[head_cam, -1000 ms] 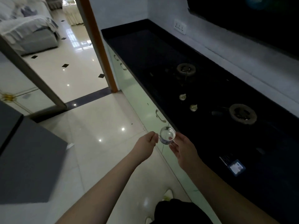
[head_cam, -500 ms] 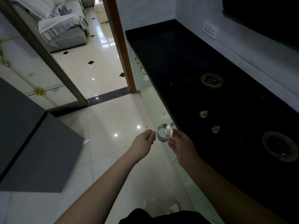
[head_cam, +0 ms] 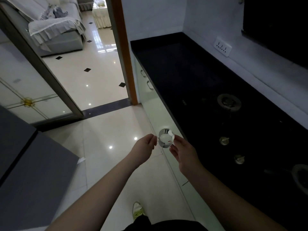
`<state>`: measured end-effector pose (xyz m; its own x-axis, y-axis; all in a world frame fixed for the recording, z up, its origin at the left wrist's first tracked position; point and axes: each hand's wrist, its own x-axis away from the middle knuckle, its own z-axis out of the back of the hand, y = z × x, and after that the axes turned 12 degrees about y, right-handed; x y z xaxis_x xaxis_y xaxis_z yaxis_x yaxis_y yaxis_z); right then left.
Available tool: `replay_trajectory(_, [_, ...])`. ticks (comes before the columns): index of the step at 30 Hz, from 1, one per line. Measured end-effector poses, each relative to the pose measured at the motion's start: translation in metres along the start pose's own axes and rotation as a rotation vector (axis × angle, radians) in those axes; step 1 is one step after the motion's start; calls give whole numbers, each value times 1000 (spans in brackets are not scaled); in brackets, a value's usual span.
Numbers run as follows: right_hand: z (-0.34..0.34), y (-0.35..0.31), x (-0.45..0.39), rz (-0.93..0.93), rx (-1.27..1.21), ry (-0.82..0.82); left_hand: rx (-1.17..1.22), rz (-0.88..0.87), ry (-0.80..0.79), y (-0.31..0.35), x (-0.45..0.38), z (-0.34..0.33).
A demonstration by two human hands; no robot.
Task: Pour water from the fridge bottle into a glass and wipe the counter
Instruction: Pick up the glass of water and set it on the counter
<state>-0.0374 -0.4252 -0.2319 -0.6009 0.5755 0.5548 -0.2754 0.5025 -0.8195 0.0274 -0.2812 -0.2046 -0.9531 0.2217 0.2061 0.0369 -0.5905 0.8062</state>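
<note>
glass (head_cam: 166, 138) | both hands grip it | beside counter (head_cam: 191, 77) edge, over floor (head_cam: 116, 130)

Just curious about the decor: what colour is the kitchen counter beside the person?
Black, glossy counter, best seen in the head view.

Black counter (head_cam: 183, 67) carries two burners and two knobs (head_cam: 224, 140)
</note>
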Motion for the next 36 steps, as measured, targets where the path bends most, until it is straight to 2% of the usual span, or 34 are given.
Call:
replay_trajectory(14, [-115,-17,-28,31,-50,113,3,-63,-57,-13,-105,71])
replay_trajectory(26, [-162,-38,-122,77,25,168,-62,-46,-112,-1,-215,62])
replay_trajectory(36, [-205,-85,-192,64,19,216,-68,-52,-128,26,-304,58])
